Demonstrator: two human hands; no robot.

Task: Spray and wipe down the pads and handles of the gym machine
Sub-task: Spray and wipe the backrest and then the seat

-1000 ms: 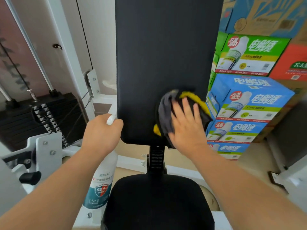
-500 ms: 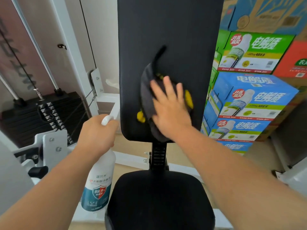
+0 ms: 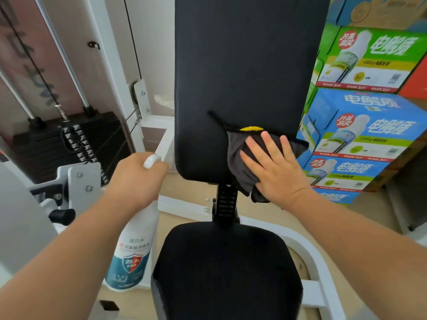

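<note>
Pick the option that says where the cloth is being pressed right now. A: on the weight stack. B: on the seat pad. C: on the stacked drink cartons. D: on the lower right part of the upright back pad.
D: the right hand lies flat with straight fingers on the grey and yellow cloth, pressing it against the lower right of the back pad, above the seat pad.

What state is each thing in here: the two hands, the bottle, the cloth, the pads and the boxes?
Back pad, upright.
Seat pad, level, neither hand on it.
Spray bottle, held roughly upright, left of the seat pad.
Cloth, bunched, pressed against the back pad's lower right.
Left hand, grips the spray bottle's neck.
Right hand, fingers straight, pressing on the cloth.
Boxes, stacked, closed.
</note>
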